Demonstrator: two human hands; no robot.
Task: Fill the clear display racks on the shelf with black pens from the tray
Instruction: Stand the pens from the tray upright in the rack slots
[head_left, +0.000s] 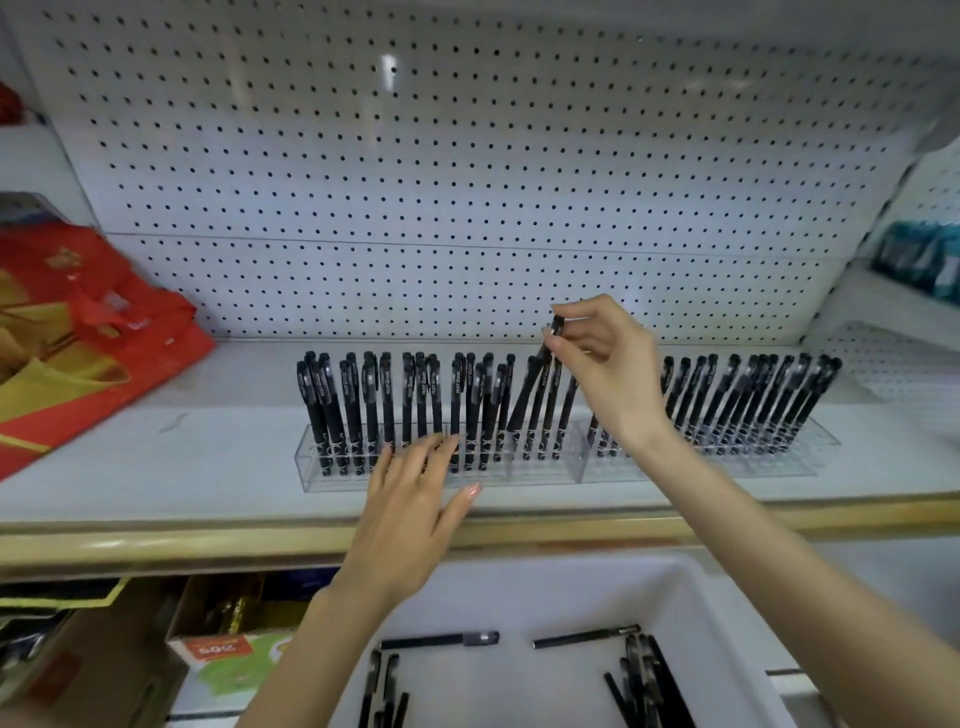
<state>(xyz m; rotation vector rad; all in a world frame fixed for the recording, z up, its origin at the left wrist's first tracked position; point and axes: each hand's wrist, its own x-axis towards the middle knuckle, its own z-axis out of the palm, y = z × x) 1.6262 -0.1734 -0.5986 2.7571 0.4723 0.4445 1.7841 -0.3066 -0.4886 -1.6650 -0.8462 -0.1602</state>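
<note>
- Currently we are recording the right hand (602, 364) pinching the cap end of one black pen (525, 395). Its long axis is leaning, top rightward, tip down at the clear rack (519, 470) on the shelf (156, 467).
- We are noting the left hand (415, 493) lying flat, holding nothing, fingers touching the rack's front wall.
- We are judging the right hand nearer for seating; spare pens (439, 640) are lying in the tray (717, 623) below.

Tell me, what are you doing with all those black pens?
A person is filling the clear racks on the shelf with black pens. The right hand pinches the top of one pen above the middle of the racks, while the left hand lays straight fingers against the rack front. Loose pens lie in the white tray below.
</note>
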